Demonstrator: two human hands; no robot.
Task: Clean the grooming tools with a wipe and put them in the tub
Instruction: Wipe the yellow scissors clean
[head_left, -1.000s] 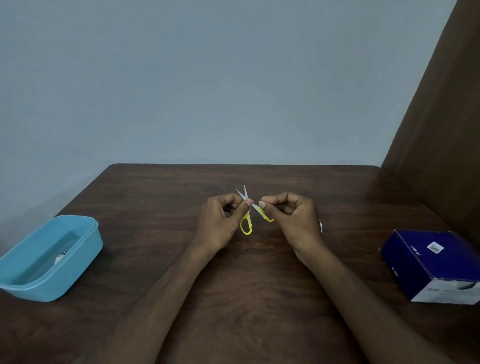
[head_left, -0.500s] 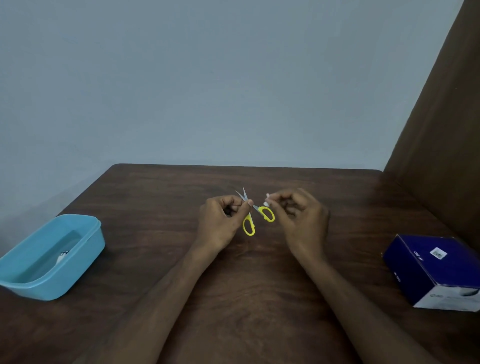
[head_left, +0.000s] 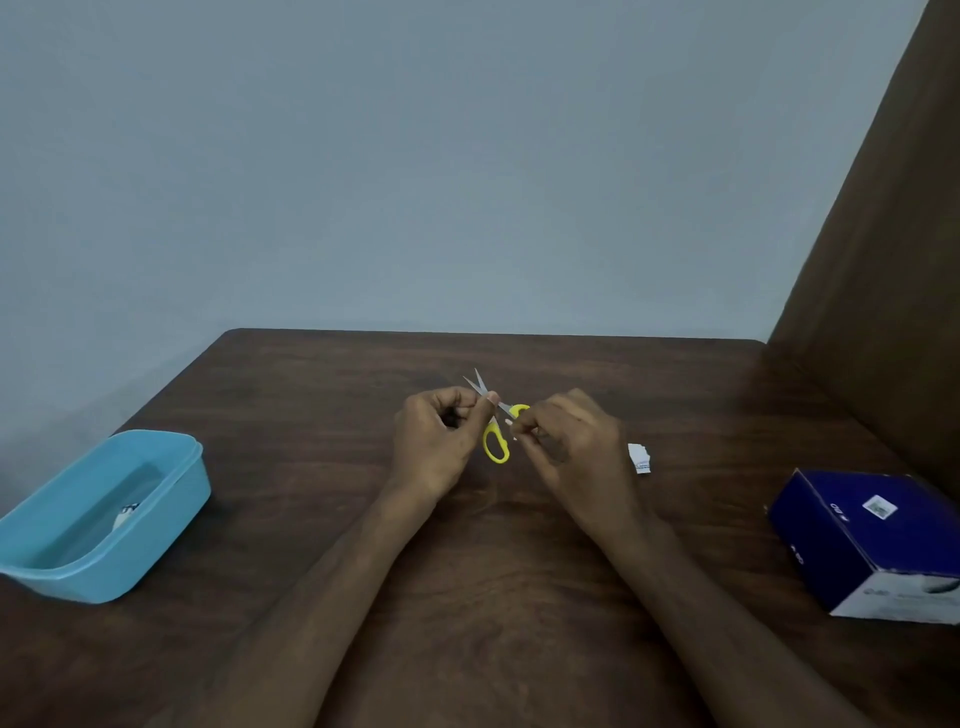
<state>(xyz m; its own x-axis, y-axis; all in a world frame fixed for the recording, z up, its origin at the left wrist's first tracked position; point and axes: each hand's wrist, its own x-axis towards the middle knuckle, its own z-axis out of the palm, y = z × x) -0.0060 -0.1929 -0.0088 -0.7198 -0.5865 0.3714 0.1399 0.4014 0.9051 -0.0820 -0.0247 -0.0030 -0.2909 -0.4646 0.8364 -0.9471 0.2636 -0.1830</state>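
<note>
Small scissors (head_left: 496, 441) with yellow handles and slightly parted blades are held above the middle of the table. My left hand (head_left: 441, 441) pinches them near the pivot, with the blade tips pointing up and away. My right hand (head_left: 566, 441) has its fingers curled at the right handle loop and pinches a small white wipe (head_left: 511, 425), of which only a sliver shows. The light blue tub (head_left: 171, 499) stands at the left of the table, with a small pale tool (head_left: 124, 514) lying inside it.
A torn white sachet (head_left: 639, 458) lies on the wooden table (head_left: 493, 597) just right of my right hand. A dark blue box (head_left: 857, 535) sits at the right, near a brown side panel (head_left: 883, 286). A grey wall stands behind the table.
My right hand has shifted along the right handle loop with the white wipe at its fingertips. The white sachet has come into view beside it. My left hand still holds the scissors.
</note>
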